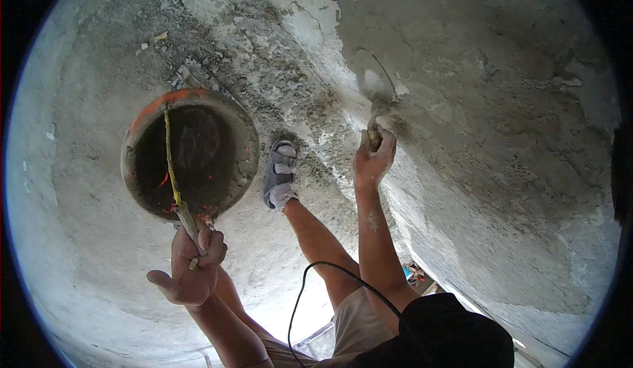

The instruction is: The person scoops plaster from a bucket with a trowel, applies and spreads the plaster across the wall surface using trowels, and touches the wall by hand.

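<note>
My left hand [192, 276] is closed around the near end of a mortar-crusted handle [174, 178], its thumb sticking out to the left. That handle, thin and yellowish, runs over the mouth of a round bucket [247, 127] to its far rim. Orange shows through the grey crust on the bucket, and its inside is dark, with what it holds hard to make out. At the wall, my right hand [374, 160] grips a trowel [379, 91] by its dirty handle. The blade lies against or very close to the wall; contact is unclear.
A rough plastered wall [481, 150] rises on the right, with darker, damp-looking mortar on its upper part. Crumbled mortar [264, 71] lies along its foot. My sandalled foot [281, 170] stands between bucket and wall. A black cable [310, 269] loops near my legs.
</note>
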`<state>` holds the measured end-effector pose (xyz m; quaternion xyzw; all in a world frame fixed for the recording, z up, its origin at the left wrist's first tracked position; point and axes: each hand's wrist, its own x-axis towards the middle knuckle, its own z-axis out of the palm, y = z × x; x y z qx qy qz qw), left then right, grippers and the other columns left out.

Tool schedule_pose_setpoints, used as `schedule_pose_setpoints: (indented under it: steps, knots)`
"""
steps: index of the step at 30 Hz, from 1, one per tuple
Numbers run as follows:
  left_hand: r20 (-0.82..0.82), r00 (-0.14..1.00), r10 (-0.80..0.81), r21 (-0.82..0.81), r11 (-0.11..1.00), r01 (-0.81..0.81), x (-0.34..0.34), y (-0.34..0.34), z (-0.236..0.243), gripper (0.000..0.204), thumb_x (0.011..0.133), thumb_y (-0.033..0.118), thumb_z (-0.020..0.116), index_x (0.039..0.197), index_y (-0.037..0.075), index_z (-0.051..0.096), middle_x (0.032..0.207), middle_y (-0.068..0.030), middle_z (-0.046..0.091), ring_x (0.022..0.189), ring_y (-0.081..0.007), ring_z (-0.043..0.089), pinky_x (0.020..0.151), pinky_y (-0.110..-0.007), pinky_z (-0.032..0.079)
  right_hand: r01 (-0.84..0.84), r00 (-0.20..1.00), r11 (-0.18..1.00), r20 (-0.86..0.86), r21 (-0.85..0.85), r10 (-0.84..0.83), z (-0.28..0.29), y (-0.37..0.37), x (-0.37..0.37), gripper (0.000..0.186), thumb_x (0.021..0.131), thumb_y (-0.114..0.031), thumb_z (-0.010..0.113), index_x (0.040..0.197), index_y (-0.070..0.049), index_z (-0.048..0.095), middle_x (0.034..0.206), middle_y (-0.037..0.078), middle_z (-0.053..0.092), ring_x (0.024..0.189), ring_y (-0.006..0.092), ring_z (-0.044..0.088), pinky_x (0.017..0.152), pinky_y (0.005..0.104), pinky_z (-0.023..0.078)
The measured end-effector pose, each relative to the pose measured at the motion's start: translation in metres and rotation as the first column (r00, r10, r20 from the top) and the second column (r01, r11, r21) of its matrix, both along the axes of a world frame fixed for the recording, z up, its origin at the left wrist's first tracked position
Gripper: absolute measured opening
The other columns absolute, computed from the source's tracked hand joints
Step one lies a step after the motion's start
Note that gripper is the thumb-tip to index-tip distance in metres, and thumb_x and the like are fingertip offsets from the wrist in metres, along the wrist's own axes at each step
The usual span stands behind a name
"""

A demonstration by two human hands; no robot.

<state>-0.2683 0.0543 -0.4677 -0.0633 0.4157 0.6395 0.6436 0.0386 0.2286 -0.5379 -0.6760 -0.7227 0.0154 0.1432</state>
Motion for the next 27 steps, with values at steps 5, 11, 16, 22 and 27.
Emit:
schedule_pose_setpoints:
  steps: [5,11,16,22,27]
  knots:
    - [0.023,1.000,0.006,0.050,0.999,-0.007,-0.002,0.000,0.001,0.094,0.061,0.096,0.032,0.087,0.006,0.040,0.060,0.0080,0.026,0.049,-0.0027,0.019,0.044,-0.020,0.013,-0.010,0.999,1.000,-0.035,-0.017,0.009,-0.015,-0.002,0.023,0.025,0.079,-0.010,0.068,0.100,-0.002,0.056,0.090,0.018,0.057,0.083,0.0372,0.054,0.074,0.0459,0.042]
    - [-0.009,0.999,0.032,0.006,0.999,-0.032,-0.004,-0.002,0.004,0.093,0.062,0.095,0.032,0.087,0.006,0.040,0.060,0.0080,0.026,0.049,-0.0026,0.019,0.045,-0.020,0.013,0.061,0.994,0.993,0.098,-0.098,-0.052,-0.009,-0.040,0.037,0.025,0.077,-0.010,0.070,0.098,-0.004,0.057,0.087,0.015,0.058,0.085,0.0362,0.055,0.077,0.0470,0.042]
    - [-0.006,0.996,0.090,-0.023,0.996,-0.090,-0.003,-0.003,0.006,0.094,0.062,0.095,0.033,0.087,0.005,0.040,0.060,0.0082,0.025,0.049,-0.0025,0.019,0.044,-0.020,0.013,-0.062,0.995,0.998,0.078,-0.007,0.062,0.022,-0.016,0.003,0.027,0.077,-0.005,0.069,0.101,-0.003,0.056,0.094,0.016,0.057,0.086,0.0357,0.054,0.076,0.0443,0.043]
    - [0.008,0.997,0.071,0.001,0.998,-0.071,-0.005,-0.009,0.006,0.093,0.062,0.095,0.034,0.087,0.005,0.039,0.061,0.0082,0.025,0.050,-0.0026,0.019,0.044,-0.020,0.012,0.088,0.995,0.995,-0.048,-0.050,-0.091,0.007,-0.002,0.004,0.027,0.077,-0.005,0.070,0.099,-0.002,0.055,0.090,0.018,0.058,0.080,0.0356,0.056,0.070,0.0421,0.045]
    - [0.006,0.998,0.055,0.030,0.998,-0.055,-0.006,-0.008,0.005,0.093,0.061,0.095,0.033,0.087,0.006,0.039,0.060,0.0082,0.025,0.049,-0.0024,0.019,0.044,-0.020,0.012,0.276,0.960,0.956,-0.011,-0.103,-0.278,-0.022,-0.044,0.043,0.025,0.075,-0.007,0.072,0.092,0.000,0.055,0.074,0.011,0.056,0.066,0.0204,0.054,0.064,0.0338,0.046]
